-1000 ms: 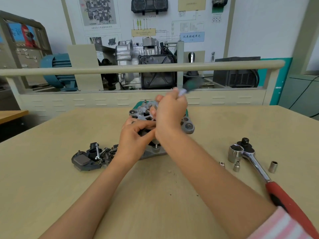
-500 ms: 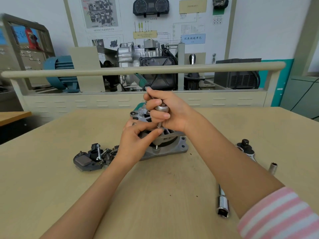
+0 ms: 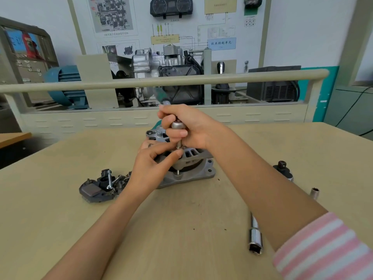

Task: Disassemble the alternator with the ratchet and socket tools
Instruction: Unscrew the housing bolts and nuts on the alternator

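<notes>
The grey alternator (image 3: 187, 172) stands on the wooden table (image 3: 181, 229) at its middle. My right hand (image 3: 189, 126) grips a small ratchet (image 3: 178, 125) by its head; the green handle (image 3: 161, 96) points up and away to the left. A thin socket (image 3: 178, 145) runs down from the ratchet head onto a bolt on the alternator's top housing. My left hand (image 3: 153, 166) pinches the lower end of that socket between thumb and fingers. The bolt head itself is hidden.
Removed black and metal alternator parts (image 3: 101, 188) lie left of the alternator. To the right lie a long chrome socket (image 3: 255, 237), a small socket (image 3: 314, 193) and the head of a larger ratchet (image 3: 282, 168), partly behind my right arm. A railing (image 3: 161, 81) and engine display stand behind.
The ratchet's green handle swung from upper right to upper left a second ago; since then both hands have stayed almost still on the tool.
</notes>
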The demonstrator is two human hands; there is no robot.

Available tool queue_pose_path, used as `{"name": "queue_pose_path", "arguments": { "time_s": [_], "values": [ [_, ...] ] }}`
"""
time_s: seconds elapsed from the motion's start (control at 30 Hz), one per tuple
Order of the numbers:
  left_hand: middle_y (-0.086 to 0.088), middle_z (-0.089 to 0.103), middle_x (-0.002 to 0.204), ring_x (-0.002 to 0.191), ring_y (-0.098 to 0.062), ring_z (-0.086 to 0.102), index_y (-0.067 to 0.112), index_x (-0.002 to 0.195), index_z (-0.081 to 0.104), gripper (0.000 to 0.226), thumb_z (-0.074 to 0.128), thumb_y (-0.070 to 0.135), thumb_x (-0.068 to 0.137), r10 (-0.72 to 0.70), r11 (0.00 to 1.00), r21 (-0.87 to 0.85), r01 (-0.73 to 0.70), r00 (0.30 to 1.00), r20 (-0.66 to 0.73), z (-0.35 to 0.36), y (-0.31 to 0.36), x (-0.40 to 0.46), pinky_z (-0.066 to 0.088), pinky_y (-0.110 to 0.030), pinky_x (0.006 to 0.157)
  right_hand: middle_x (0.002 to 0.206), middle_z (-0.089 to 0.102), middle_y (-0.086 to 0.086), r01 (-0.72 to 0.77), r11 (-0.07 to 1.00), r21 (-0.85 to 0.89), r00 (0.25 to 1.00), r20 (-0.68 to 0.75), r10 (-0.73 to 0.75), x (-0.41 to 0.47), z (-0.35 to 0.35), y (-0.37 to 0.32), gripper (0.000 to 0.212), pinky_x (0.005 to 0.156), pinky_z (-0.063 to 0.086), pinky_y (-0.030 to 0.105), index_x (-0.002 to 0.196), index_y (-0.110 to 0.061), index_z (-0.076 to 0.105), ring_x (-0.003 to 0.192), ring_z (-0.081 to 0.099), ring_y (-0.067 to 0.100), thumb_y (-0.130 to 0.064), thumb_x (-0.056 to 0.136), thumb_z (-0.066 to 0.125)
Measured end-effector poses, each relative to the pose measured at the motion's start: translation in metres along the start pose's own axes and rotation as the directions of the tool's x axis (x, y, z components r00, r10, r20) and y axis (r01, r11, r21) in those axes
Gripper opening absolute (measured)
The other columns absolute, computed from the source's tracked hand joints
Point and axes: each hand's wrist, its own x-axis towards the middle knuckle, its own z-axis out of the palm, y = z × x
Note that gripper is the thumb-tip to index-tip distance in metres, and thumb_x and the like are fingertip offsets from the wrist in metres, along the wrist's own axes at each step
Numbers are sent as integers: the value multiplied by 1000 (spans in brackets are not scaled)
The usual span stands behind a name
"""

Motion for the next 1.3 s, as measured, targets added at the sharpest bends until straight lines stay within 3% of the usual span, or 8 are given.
{"name": "queue_pose_path", "arguments": {
  "time_s": [0.17,0.33,0.53,0.7,0.8,1.0,1.17,1.3],
  "values": [
    [31,61,71,95,-17,48,37,79,66,25,72,13,77,-8,1000,-3,8,1000,2,0,2,1,41,-23,85,41,43,-10,129,982,135,981,-161,-107,-5,8,8,26,31,22,16,78,-14,47,26,27,3,-25,101,39],
    [29,57,57,83,-12,43,39,69,60,44,67,-4,77,47,997,54,-46,999,-7,0,-1,0,27,2,80,60,51,0,503,863,42,658,-666,-351,-2,31,33,28,39,32,20,77,-16,39,38,39,6,-22,103,28],
    [36,59,77,96,-15,47,41,82,65,24,71,18,78,14,1000,25,-13,1000,-8,2,2,1,40,-27,86,45,44,-8,129,991,14,971,-204,-124,-1,7,6,29,35,19,18,76,-14,42,26,22,4,-23,102,33],
    [30,63,76,99,-24,50,42,76,67,26,70,17,79,13,1000,-5,-13,1000,10,0,5,0,44,-44,92,38,36,-10,58,998,-23,994,98,-56,-4,0,4,32,31,15,15,74,-14,44,24,20,1,-29,101,35],
    [32,62,73,95,-20,49,41,78,65,27,72,15,76,34,999,19,-33,999,-23,2,6,0,43,-39,89,40,41,-9,174,973,153,981,-108,-159,-6,5,13,30,32,18,15,75,-14,44,26,23,3,-28,101,36],
    [35,60,68,84,6,42,41,78,63,35,68,7,75,52,997,59,-52,999,0,1,2,0,38,-25,81,54,51,0,521,811,265,724,-641,-255,-3,24,32,25,34,28,13,79,-15,38,29,34,6,-19,101,29],
    [31,60,72,95,-18,48,42,76,65,25,71,18,78,25,999,33,-24,999,-24,3,2,1,42,-31,85,43,44,-8,165,976,142,967,-220,-131,-2,5,10,29,36,21,17,73,-16,39,26,24,5,-22,101,33],
    [24,63,69,94,-24,52,40,73,68,19,70,22,78,16,1000,6,-16,1000,15,0,0,1,44,-38,84,40,41,-9,80,996,33,994,72,-82,-5,-2,6,31,37,20,17,72,-16,40,27,24,3,-25,101,33]
  ]
}}
